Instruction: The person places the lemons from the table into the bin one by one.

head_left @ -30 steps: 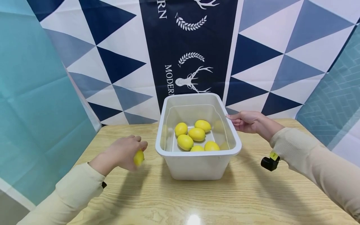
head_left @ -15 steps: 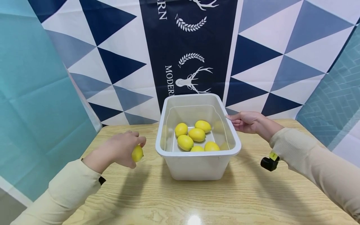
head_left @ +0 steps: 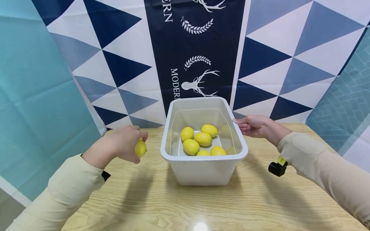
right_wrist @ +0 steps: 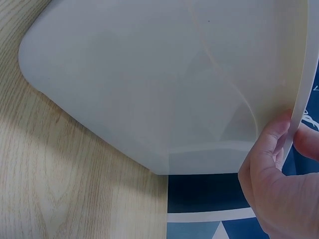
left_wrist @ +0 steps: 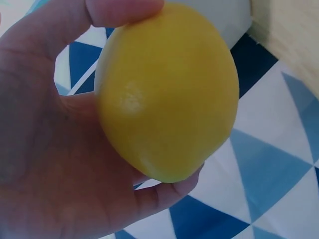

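Observation:
My left hand [head_left: 125, 143] holds a yellow lemon [head_left: 140, 148] above the table, to the left of a white plastic bin [head_left: 202, 171]. In the left wrist view the thumb and fingers wrap the sides of the lemon [left_wrist: 169, 94], and its tip points down. Inside the bin lie several more lemons [head_left: 203, 139], grouped on its floor. On the right side, my right hand [head_left: 254, 125] pinches the bin's rim. The right wrist view shows the thumb on one side of the rim and fingers against the outer wall [right_wrist: 149, 89].
The bin stands on a light wooden table [head_left: 185, 205], near its back edge. Behind it hangs a patterned cloth [head_left: 199, 48] with triangles and a deer print. Teal panels [head_left: 43, 96] flank the table on both sides. A small black camera [head_left: 277, 168] hangs under the right wrist.
My left hand has risen and shifted slightly left and away from me, carrying the lemon. The right hand stays at the bin's rim, and the bin has not moved.

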Tool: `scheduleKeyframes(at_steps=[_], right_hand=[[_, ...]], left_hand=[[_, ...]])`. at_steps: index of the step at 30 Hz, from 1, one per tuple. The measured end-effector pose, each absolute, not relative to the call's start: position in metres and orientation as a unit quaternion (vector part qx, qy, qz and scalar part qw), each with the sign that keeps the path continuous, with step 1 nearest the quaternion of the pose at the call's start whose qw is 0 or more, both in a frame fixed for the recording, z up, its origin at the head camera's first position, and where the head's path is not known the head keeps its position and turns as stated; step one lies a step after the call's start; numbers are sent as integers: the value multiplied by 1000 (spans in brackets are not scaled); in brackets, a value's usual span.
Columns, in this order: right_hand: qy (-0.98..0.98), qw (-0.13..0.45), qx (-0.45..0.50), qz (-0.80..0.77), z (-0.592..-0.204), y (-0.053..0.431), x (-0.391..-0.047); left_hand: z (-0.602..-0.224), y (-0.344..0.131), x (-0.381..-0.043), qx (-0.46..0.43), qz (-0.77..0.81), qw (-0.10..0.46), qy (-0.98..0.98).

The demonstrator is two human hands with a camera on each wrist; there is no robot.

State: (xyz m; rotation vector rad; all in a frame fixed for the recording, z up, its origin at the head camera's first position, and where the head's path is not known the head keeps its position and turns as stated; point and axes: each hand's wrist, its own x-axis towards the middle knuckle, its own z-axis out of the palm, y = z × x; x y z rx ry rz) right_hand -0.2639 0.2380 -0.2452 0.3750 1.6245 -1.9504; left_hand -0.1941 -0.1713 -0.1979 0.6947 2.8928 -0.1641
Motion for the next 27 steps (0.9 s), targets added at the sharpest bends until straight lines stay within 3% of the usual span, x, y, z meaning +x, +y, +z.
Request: scheduleKeyframes(at_steps=[16,27], right_hand=[[610,286,135,-727,-246,239,-263],[608,288,139,-727,-245,239,-262]], left_hand=[[-164,-148,-194,216,-81,62,971],[-152,-126,-198,214,-94,90,968]])
